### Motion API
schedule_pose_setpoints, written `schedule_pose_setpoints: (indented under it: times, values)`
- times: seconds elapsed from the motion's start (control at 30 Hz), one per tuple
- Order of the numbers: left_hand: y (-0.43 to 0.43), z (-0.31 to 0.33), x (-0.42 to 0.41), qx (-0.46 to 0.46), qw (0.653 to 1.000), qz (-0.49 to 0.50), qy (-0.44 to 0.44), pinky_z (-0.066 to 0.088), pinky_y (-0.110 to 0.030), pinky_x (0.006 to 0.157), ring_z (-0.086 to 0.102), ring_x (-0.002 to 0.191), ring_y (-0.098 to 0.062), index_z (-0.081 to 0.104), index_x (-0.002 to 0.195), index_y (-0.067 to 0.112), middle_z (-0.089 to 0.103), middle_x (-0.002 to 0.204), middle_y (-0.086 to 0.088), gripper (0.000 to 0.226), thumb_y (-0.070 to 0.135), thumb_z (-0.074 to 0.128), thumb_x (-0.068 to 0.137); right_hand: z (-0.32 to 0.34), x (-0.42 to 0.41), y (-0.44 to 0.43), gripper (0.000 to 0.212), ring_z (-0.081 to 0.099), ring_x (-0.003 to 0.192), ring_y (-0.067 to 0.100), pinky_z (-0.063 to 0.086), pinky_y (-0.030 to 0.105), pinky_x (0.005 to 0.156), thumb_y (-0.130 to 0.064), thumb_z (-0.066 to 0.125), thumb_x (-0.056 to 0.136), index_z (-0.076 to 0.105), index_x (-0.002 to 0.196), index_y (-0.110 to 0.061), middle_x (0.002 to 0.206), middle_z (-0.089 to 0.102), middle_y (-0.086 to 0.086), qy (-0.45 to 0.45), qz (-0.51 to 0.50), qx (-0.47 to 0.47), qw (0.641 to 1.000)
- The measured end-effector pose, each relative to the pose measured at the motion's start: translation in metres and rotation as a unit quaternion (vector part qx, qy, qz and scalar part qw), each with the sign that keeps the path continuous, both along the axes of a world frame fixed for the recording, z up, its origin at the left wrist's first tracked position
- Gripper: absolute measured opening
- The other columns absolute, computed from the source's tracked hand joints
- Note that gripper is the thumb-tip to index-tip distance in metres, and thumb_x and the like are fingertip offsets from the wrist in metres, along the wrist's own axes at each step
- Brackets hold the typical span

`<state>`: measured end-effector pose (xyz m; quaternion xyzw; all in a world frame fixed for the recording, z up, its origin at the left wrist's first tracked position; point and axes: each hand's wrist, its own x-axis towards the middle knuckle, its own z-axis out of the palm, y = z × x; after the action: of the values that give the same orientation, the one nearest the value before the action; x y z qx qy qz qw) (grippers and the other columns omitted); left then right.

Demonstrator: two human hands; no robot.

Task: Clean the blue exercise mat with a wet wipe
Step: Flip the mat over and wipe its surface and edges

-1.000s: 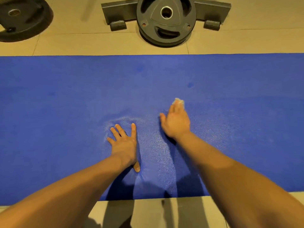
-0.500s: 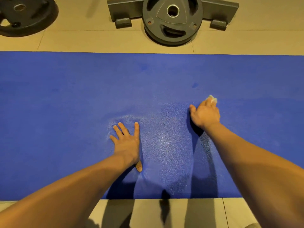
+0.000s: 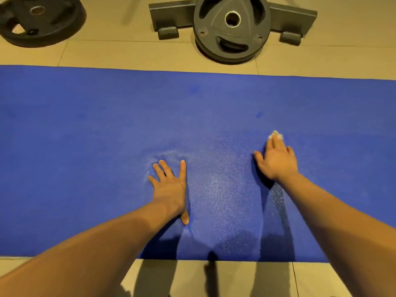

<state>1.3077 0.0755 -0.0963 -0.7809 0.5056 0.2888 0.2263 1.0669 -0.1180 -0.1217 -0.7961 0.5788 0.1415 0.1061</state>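
On the near half of the blue exercise mat (image 3: 85,146), long firm strokes from the shiny wet patch out to the dry parts would clean best. The right hand (image 3: 277,159) lies flat, fingers mostly straight, pushing a white wet wipe (image 3: 275,135) down; the wipe is mostly hidden, so maybe it is pinched. The left hand (image 3: 169,185) is spread wide, pressing the mat flat. Beyond, weight plates (image 3: 231,28) sit on the tiled floor (image 3: 128,54).

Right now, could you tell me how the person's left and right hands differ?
The left hand lies flat, fingers spread, holding nothing; the right hand presses a white wet wipe under its fingertips. The left hand sits nearer the person than the right hand. Both rest on the blue exercise mat.
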Motion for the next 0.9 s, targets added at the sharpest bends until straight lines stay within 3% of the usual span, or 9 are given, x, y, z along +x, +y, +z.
schedule_pose_setpoints:
  times: [0.13,0.3,0.4,0.47,0.6,0.7,0.8,0.87,0.9]
  values:
    - [0.001,-0.003,-0.001,0.002,1.000,0.001,-0.005,0.015,-0.073,0.117,-0.015,0.145,-0.064,-0.040,0.149,0.018,-0.024,0.154,-0.045,0.178,0.061,0.097,0.044,0.009,0.052,0.010,0.080,-0.002,0.155,0.037,0.017,0.049,0.124,-0.045,0.033,0.102,0.009,0.157,0.009,0.167,0.000,0.023,-0.033,-0.062,0.041,0.997]
    - [0.001,-0.004,0.000,0.000,1.000,0.012,-0.001,0.011,-0.073,0.118,-0.020,0.145,-0.062,-0.040,0.150,0.021,-0.028,0.153,-0.043,0.178,0.058,0.098,0.044,0.007,0.140,0.057,0.076,-0.001,0.156,0.034,0.017,0.048,0.124,-0.038,0.038,0.100,0.013,0.157,0.006,0.168,0.001,0.020,-0.126,0.104,0.074,0.984]
    - [0.000,-0.004,0.001,0.003,1.000,0.010,-0.005,0.011,-0.073,0.118,-0.021,0.145,-0.061,-0.040,0.150,0.022,-0.028,0.154,-0.042,0.178,0.057,0.098,0.044,0.014,0.148,0.052,0.054,0.019,0.153,0.028,0.030,0.047,0.118,-0.030,0.039,0.102,0.043,0.146,0.000,0.165,0.022,0.011,-0.151,0.159,0.134,0.967]
    - [0.000,-0.003,0.000,0.005,1.000,0.014,-0.006,0.012,-0.074,0.117,-0.020,0.145,-0.062,-0.039,0.150,0.022,-0.028,0.154,-0.042,0.178,0.057,0.099,0.043,0.026,0.138,0.037,0.035,0.030,0.149,0.021,0.035,0.042,0.114,-0.023,0.041,0.103,0.063,0.123,-0.005,0.162,0.033,0.006,-0.202,0.129,0.176,0.955]
    - [-0.001,-0.003,-0.001,0.009,1.000,0.012,-0.014,0.013,-0.073,0.117,-0.019,0.145,-0.062,-0.042,0.149,0.022,-0.027,0.154,-0.042,0.179,0.058,0.098,0.044,0.058,0.102,0.034,0.033,0.043,0.140,0.023,0.038,0.039,0.111,-0.015,0.044,0.104,0.066,0.128,-0.005,0.157,0.039,0.006,-0.297,0.018,0.126,0.946]
    - [-0.002,0.005,-0.001,0.023,1.000,-0.004,-0.019,0.016,-0.071,0.118,-0.017,0.146,-0.061,-0.041,0.149,0.024,-0.025,0.155,-0.042,0.176,0.061,0.097,0.045,0.057,0.065,0.045,0.041,0.054,0.122,0.037,0.047,0.046,0.099,-0.029,0.055,0.099,0.056,0.132,-0.005,0.145,0.044,0.016,-0.131,-0.016,0.082,0.988]
    - [0.001,0.011,0.008,0.026,0.999,-0.023,-0.016,0.027,-0.062,0.117,-0.005,0.149,-0.059,-0.028,0.156,0.027,-0.013,0.159,-0.039,0.163,0.064,0.093,0.053,0.050,0.040,0.052,0.108,0.028,0.146,0.042,0.036,0.058,0.111,-0.065,0.074,0.079,0.023,0.155,-0.007,0.159,0.022,0.022,0.085,-0.020,0.145,0.986]
    - [0.002,0.019,0.023,-0.001,0.998,-0.056,-0.022,0.043,-0.049,0.105,0.027,0.145,-0.050,0.002,0.163,0.027,0.019,0.157,-0.032,0.129,0.054,0.087,0.069,0.046,0.039,0.054,0.136,0.012,0.151,0.044,0.029,0.059,0.116,-0.076,0.076,0.068,0.005,0.159,-0.004,0.164,0.006,0.025,0.135,0.001,0.160,0.978]
    - [0.002,0.021,0.032,-0.034,0.996,-0.082,-0.019,0.050,-0.043,0.094,0.046,0.132,-0.041,0.029,0.156,0.023,0.041,0.145,-0.023,0.094,0.044,0.080,0.080,0.045,0.041,0.053,0.140,0.013,0.151,0.046,0.031,0.057,0.117,-0.077,0.077,0.065,0.006,0.159,-0.001,0.163,0.008,0.027,0.145,0.010,0.151,0.978]
